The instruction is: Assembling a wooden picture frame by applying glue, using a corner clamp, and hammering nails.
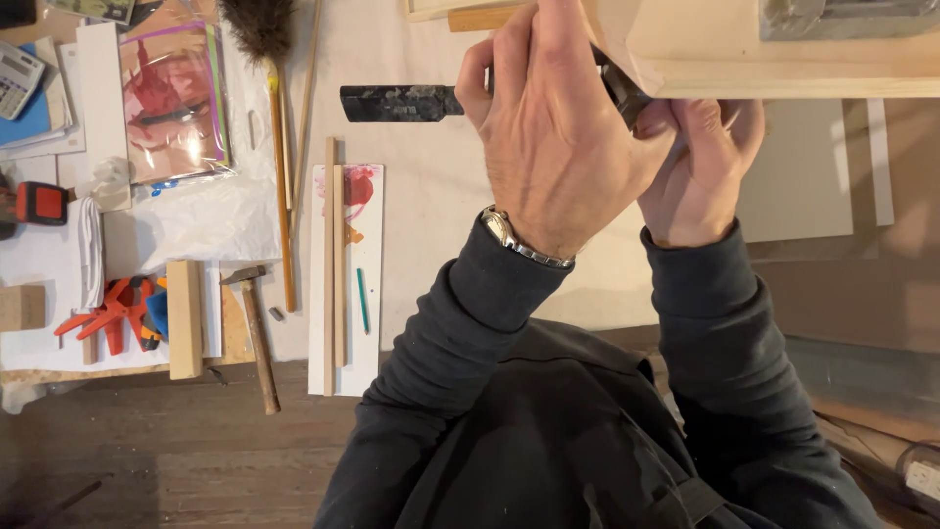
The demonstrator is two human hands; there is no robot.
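Pale wooden board (783, 59) at top right, above the desk (431, 176). Left hand (558, 147), fingers wrapped around a long dark flat tool (401, 103) at the board's corner. Right hand (700, 171) beneath the board, fingers curled at the tool's far end. Hammer (257, 333) lies well left.

Centre top: left hand (558, 127) and right hand (700, 171) close together at the lower corner of a wooden box (783, 49).
Left of the hands: a flat bar (401, 103) sticks out sideways above the counter (431, 225).
Below the bar: thin wood strips (333, 264) and a pencil (363, 300) lie on a board (370, 235).
Further left: a hammer (257, 333), then a wood block (184, 318), then clamps (113, 313).
Far top left: a calculator (18, 78).
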